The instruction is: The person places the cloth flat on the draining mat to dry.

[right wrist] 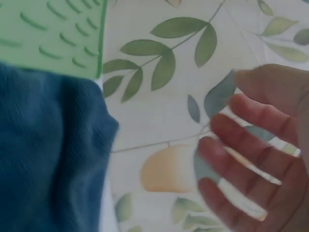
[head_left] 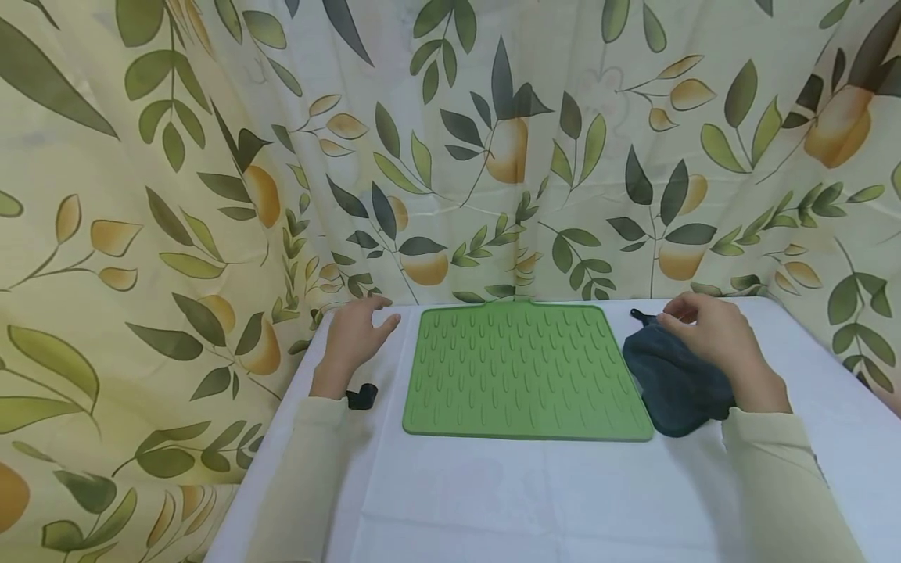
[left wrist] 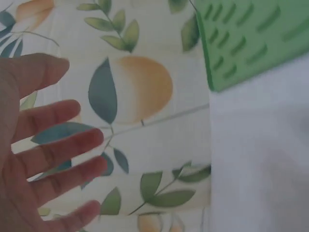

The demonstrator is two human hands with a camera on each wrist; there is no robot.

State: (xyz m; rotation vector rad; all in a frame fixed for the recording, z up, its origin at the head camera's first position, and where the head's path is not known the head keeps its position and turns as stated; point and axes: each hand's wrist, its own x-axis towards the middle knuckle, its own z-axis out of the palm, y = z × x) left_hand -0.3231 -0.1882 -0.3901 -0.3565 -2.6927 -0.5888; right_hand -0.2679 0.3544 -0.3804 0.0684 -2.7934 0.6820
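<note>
A green silicone mat (head_left: 524, 371) with rows of raised ridges lies flat on the white-covered table. My left hand (head_left: 355, 336) hovers off its left side, holding nothing; in the left wrist view its fingers (left wrist: 63, 150) are spread apart. Right of the mat is a rumpled dark blue cloth (head_left: 672, 379), its left edge close against the mat. My right hand (head_left: 721, 336) overlaps the cloth's upper right part in the head view. From the right wrist view, the cloth (right wrist: 48, 154) stands apart from the fingers (right wrist: 241, 145), which are loosely bent around nothing.
A patterned curtain (head_left: 464, 156) with leaves and fruit surrounds the table's back and left side. The white tablecloth (head_left: 457, 500) extends in front of the mat. By my left wrist shows a small black object (head_left: 362, 396). Part of another hand (head_left: 888, 399) appears at the right edge.
</note>
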